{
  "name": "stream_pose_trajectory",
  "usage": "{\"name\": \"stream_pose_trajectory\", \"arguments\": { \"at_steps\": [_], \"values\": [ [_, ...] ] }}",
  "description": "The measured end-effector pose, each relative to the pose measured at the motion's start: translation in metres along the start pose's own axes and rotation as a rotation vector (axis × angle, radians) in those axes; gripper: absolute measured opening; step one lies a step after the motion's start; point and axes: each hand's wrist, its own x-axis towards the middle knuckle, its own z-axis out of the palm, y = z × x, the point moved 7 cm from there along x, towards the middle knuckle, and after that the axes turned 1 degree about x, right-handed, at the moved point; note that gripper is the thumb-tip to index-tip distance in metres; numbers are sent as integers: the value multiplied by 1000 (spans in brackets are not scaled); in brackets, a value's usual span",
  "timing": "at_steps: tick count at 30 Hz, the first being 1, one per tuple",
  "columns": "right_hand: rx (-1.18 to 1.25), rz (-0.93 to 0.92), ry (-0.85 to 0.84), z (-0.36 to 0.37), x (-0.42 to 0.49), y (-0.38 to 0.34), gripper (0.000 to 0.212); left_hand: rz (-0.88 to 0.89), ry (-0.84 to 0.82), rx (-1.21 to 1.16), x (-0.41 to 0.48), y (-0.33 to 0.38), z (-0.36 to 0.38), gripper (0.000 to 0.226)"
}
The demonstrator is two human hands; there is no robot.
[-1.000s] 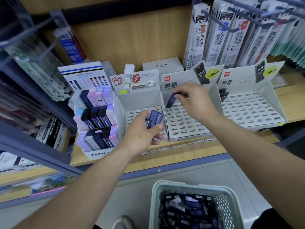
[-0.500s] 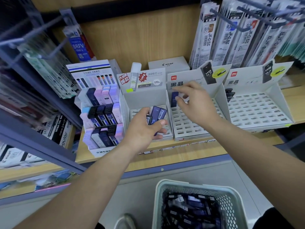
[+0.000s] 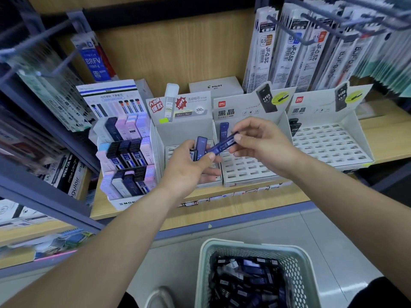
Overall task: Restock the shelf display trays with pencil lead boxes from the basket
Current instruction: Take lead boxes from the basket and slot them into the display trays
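My left hand [image 3: 191, 165] grips a small bunch of dark blue lead boxes [image 3: 198, 147] in front of the shelf. My right hand [image 3: 262, 143] pinches one blue lead box [image 3: 223, 144] by its end, its other end still among the bunch. One blue box [image 3: 224, 131] stands in the back left slot of the middle white slotted tray [image 3: 249, 170]. The right tray [image 3: 331, 147] holds a couple of black boxes [image 3: 294, 127] at its back left. A pale green basket [image 3: 295, 258] below holds several dark lead boxes [image 3: 246, 283].
A full tiered display of pastel and dark lead cases [image 3: 126, 156] stands at the left. A narrow white tray [image 3: 178, 134] sits behind my left hand. Refill packs hang on pegs [image 3: 295, 43] above right. A white Pilot box [image 3: 214, 86] sits at the back.
My right hand left a blue box standing in the middle tray's back left slot, drew back to my left hand and took hold of another box from the bunch.
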Motion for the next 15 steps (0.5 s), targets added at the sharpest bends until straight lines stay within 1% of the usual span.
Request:
{"name": "stream_pose_trajectory", "arguments": {
  "at_steps": [2,4,7,10,13,14,15],
  "values": [
    [28,18,-11,-4,-4,1,13,6,24,-15,1,2,-1,10],
    [17,37,-5,-7,-7,4,7,12,35,-7,2,3,1,10],
    [-71,64,8,-13,-13,8,4,37,45,33,5,4,6,12],
    [-179,88,-15,-17,-20,11,25,74,37,89,7,6,15,16],
    [-260,116,-102,-16,-27,12,51,103,16,141,6,9,27,19],
    [-287,111,-125,-15,-29,12,54,110,8,148,6,9,32,20],
    [-315,102,-138,-16,-31,11,54,114,2,156,7,10,36,21]
  ]
}}
